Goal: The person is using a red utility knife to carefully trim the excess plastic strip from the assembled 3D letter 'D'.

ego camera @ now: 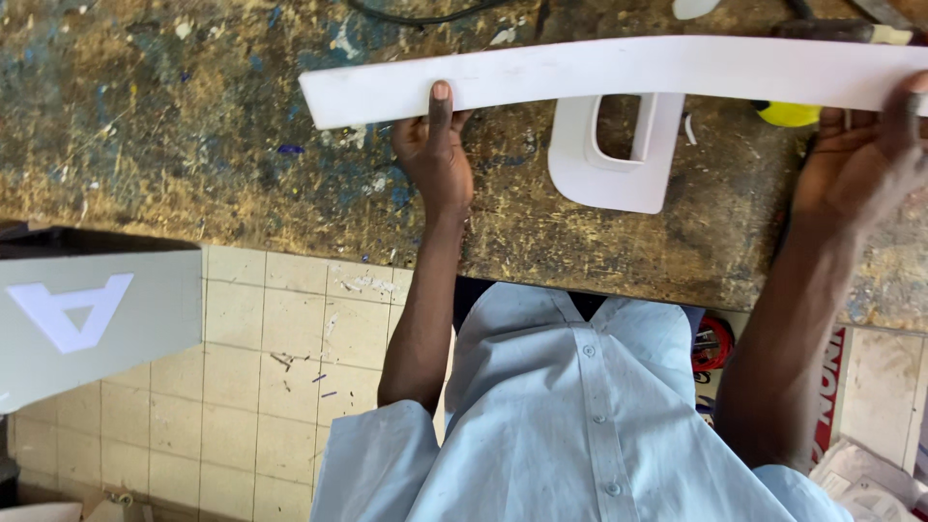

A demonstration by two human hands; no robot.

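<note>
I hold a long white strip [619,72] of thin board flat above a worn, paint-stained workbench [174,135]. My left hand [435,145] grips the strip near its left end, thumb on top. My right hand [860,164] grips it near its right end at the frame's edge. Under the strip, on the bench between my hands, lies a white cut-out letter piece [619,159] with a rounded corner and a rectangular hole.
A yellow object [788,114] sits on the bench by my right hand. A black cable [416,14] runs along the far edge. A grey box with a white letter shape [87,314] stands at lower left over a tiled floor [280,387].
</note>
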